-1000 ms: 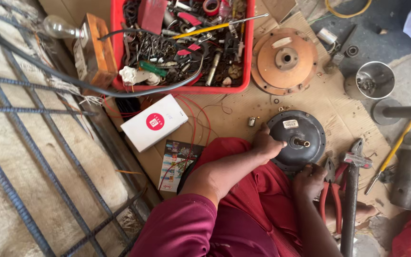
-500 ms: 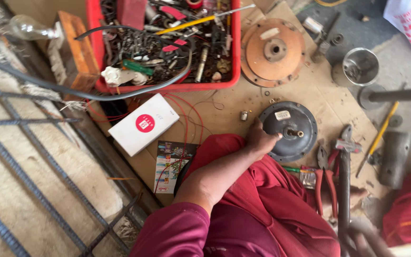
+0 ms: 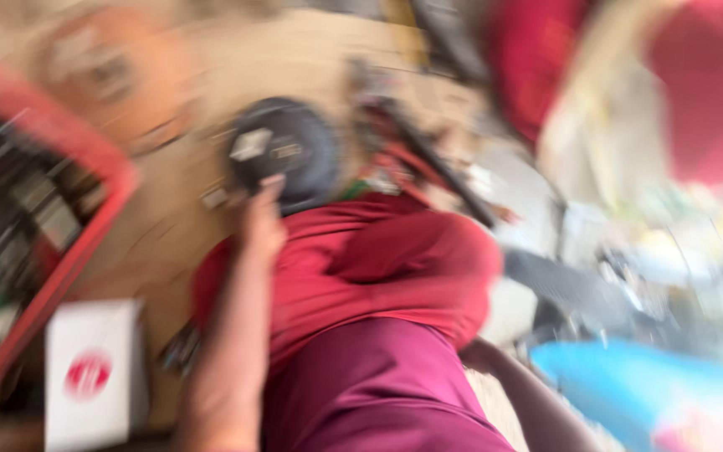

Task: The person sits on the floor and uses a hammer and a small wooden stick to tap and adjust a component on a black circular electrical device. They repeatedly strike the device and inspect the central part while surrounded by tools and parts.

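1. Whole frame is motion-blurred, so fine detail is mostly lost
2. Red lap (image 3: 361,259) fills the middle; the person sits low with legs tucked, so the work sits just in front of the knees
3. Cardboard (image 3: 311,59) covers the floor under the parts, probably as a work mat to keep small bits off the ground
4. Red tray (image 3: 69,243) on the left side, its rim running diagonally, packed with dark mixed hardware; it lies near the left arm, likely for easy picking
5. Blue shape (image 3: 654,385) at lower right, too smeared to say what it is
6. White box (image 3: 94,372) with a round red mark, lying flat on the cardboard beside the tray, apart from the hand
7. Disc (image 3: 288,151), a dark round metal part with a pale label, lies flat on the cardboard just past the lap, touching the left hand
8. Long dark bar (image 3: 437,172) slants beside the disc on its right, next to red-handled tools; blurred, can't tell if they touch
9. Left hand (image 3: 261,222) stretches forward over the lap, fingertips on the disc's near edge, seemingly steadying it; whether the fingers curl round the rim or just press on it can't be told from the blur
10. Right hand is out of frame; only a forearm (image 3: 529,402) shows at bottom, reaching off to the lower right
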